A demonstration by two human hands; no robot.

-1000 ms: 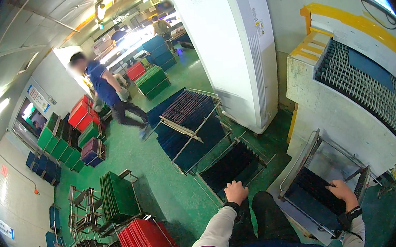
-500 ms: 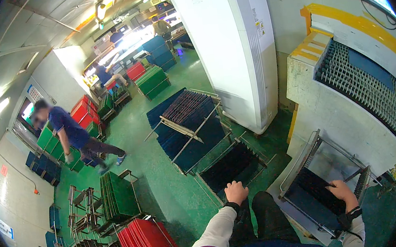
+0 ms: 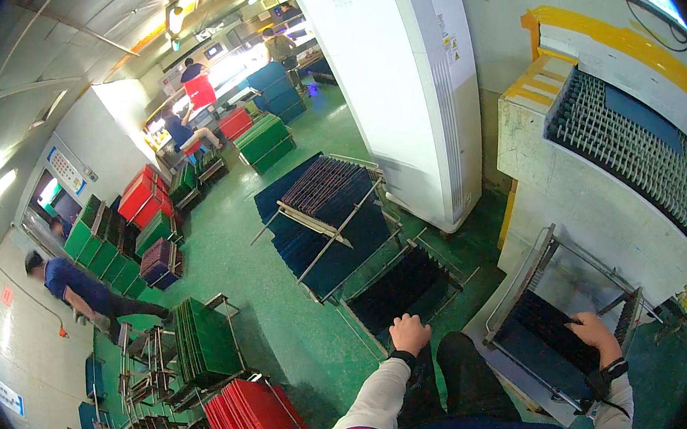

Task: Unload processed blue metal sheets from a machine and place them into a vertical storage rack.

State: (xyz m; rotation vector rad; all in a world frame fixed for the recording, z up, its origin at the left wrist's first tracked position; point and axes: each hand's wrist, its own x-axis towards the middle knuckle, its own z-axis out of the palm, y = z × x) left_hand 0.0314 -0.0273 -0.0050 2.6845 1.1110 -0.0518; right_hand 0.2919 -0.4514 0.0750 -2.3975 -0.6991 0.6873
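My left hand (image 3: 411, 335) is closed, knuckles up, at the near edge of a low metal rack (image 3: 357, 330) full of thin dark boards (image 3: 401, 288). What its fingers wrap round, if anything, is hidden. To the right, a tilted metal rack (image 3: 543, 244) holds a row of dark blue boards (image 3: 533, 344) on a grey stand. My right hand (image 3: 595, 335) is over the right edge of these boards, its thumb toward them and its fingers curled on them. Dark bands circle both wrists.
Beyond the low rack stands a bigger rack of dark blue boards (image 3: 338, 240). A tall white cabinet (image 3: 397, 83) rises behind it. At right is a machine (image 3: 583, 181) with rows of rollers. Racks of red boards (image 3: 256, 420) and green boards (image 3: 206, 338) stand left. A person (image 3: 83, 288) walks there.
Both my hands stay where they were. The walking person at left has moved further left and nearer. At the far bench, a person now holds up a red board.
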